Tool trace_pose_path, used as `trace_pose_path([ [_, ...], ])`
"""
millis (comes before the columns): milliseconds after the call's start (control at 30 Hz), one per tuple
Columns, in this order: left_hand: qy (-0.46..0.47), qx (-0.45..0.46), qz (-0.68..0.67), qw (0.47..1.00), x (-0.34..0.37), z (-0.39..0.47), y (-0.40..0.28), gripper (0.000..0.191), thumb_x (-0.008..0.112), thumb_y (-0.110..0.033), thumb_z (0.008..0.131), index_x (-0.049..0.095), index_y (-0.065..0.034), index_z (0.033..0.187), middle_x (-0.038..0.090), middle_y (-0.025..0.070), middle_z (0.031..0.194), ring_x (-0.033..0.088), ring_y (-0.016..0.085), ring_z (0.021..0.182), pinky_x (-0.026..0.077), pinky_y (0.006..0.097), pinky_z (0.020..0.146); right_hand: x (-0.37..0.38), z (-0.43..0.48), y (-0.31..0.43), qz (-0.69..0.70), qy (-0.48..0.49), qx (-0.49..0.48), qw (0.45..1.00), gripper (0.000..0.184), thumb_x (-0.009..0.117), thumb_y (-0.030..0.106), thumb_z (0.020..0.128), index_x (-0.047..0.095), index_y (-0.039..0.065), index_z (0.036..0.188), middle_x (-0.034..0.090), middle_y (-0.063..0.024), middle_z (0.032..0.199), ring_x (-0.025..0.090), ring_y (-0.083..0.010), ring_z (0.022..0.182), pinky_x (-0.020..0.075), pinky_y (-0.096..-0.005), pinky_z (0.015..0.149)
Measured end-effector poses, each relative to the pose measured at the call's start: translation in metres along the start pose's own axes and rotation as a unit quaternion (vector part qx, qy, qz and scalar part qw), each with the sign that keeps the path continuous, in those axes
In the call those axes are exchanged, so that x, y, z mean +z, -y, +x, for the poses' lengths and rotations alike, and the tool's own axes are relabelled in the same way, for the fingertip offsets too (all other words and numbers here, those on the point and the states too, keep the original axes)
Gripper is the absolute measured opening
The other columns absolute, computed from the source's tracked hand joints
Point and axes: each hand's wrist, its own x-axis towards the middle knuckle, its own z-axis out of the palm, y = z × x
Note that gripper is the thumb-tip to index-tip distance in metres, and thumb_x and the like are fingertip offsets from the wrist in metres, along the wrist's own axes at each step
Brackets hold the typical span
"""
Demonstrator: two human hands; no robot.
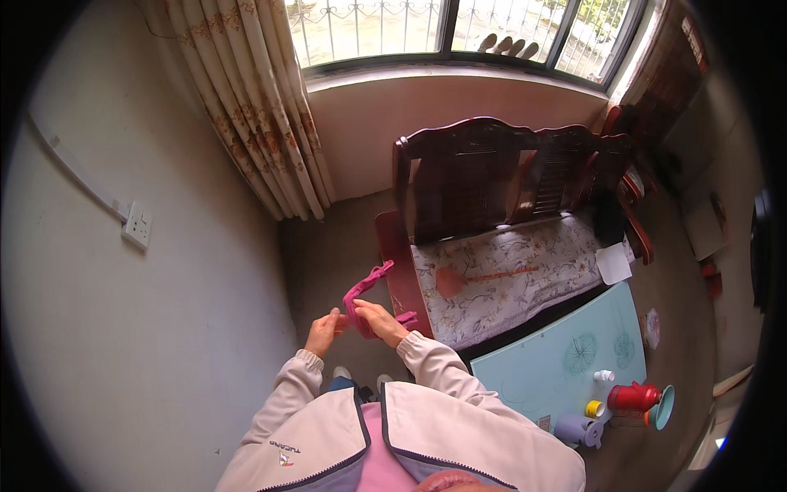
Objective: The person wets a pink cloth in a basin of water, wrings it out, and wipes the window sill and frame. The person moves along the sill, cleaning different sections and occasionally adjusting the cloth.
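A strip of magenta cloth (363, 289) hangs in a curve before me, one end stretching up to the right and another lying low near the bench's red wooden end. My right hand (379, 321) grips the cloth at its middle, thumb on top. Close on the left side of it, my left hand (326, 331) has thumb and fingers near together at the cloth's edge; whether it pinches the cloth cannot be made out.
To the right stands a dark wooden bench (486, 178) with a floral cushion (516, 295) and an orange fly swatter (452, 281). A light blue table (522, 369) holds a red thermos (633, 397), a lilac jug (577, 429) and a yellow roll (594, 409). A wall socket (138, 226) is left.
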Motion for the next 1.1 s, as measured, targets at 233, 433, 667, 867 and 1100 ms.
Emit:
trace_pose_path([
  [233,0.032,0.015,-0.076,0.996,-0.016,0.101,-0.002,0.032,0.057,-0.029,0.108,0.073,-0.0009,0.109,0.075,0.0054,0.096,0.071,0.013,0.087,0.057,0.0299,0.078,-0.006,0.062,0.035,-0.174,-0.135,-0.045,0.974,0.035,0.069,0.013,0.094,0.07,-0.002,0.125,0.077,-0.0164,0.111,0.074,-0.0193,0.094,0.058,-0.0319,0.086],
  [433,-0.028,0.011,-0.212,0.977,-0.065,0.223,-0.056,0.024,0.054,-0.025,0.108,0.068,-0.007,0.102,0.071,0.0021,0.089,0.069,0.014,0.08,0.056,0.0299,0.076,-0.039,0.154,0.052,0.121,-0.248,0.022,0.961,0.023,0.061,0.013,0.104,0.073,0.003,0.122,0.074,-0.0063,0.107,0.07,-0.0125,0.093,0.0584,-0.0276,0.08],
  [667,-0.059,0.234,0.238,0.941,-0.12,0.328,-0.159,0.03,0.076,-0.027,0.094,0.064,0.0002,0.097,0.062,0.0104,0.077,0.059,0.015,0.073,0.05,0.0349,0.069,-0.024,0.286,0.113,-0.177,-0.325,-0.135,0.919,0.024,0.056,0.007,0.104,0.073,0.001,0.12,0.074,-0.0039,0.105,0.069,-0.0092,0.089,0.061,-0.0276,0.077],
  [867,-0.037,0.089,-0.037,0.995,-0.189,0.44,-0.156,0.024,0.062,-0.028,0.106,0.073,-0.0058,0.102,0.069,-0.0014,0.085,0.062,0.005,0.075,0.052,0.0249,0.067,-0.036,0.36,0.175,-0.075,-0.375,-0.143,0.913,0.023,0.056,0.007,0.103,0.075,0.006,0.117,0.074,-0.0032,0.1,0.067,-0.0082,0.078,0.0577,-0.0239,0.06],
  [1100,-0.006,0.035,-0.057,0.998,-0.173,0.51,-0.214,0.024,0.055,-0.026,0.109,0.072,-0.0085,0.106,0.073,0.0008,0.095,0.07,0.011,0.082,0.06,0.0297,0.071,-0.095,0.408,0.204,-0.285,-0.449,-0.161,0.831,0.023,0.056,0.006,0.102,0.073,0.002,0.116,0.077,-0.0155,0.095,0.074,-0.0183,0.078,0.0583,-0.033,0.07],
])
